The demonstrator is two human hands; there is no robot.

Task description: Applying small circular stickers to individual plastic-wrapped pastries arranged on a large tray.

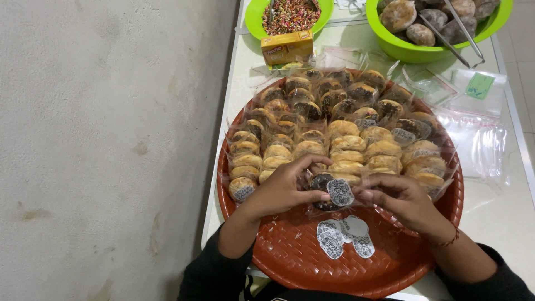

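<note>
Currently, left hand (284,188) and right hand (398,199) together pinch a clear-wrapped dark pastry with oval label (330,192) at the near edge of the round red woven tray (290,251), beside rows of wrapped pastries (334,134), with loose oval stickers (344,235) lying just near.

A rust-red woven-patterned tray (290,253) carries golden-brown pastries (345,150), some topped dark chocolate-brown (329,100) — all in clear wrappers. Oval labels (345,235) are white with black print. Two bowls are lime green: one (257,17) holds multicoloured sprinkles, the other (401,49) holds brown, sugar-dusted doughnuts. A small box (287,49) is yellow-orange — the table (501,212) pale cream.
</note>
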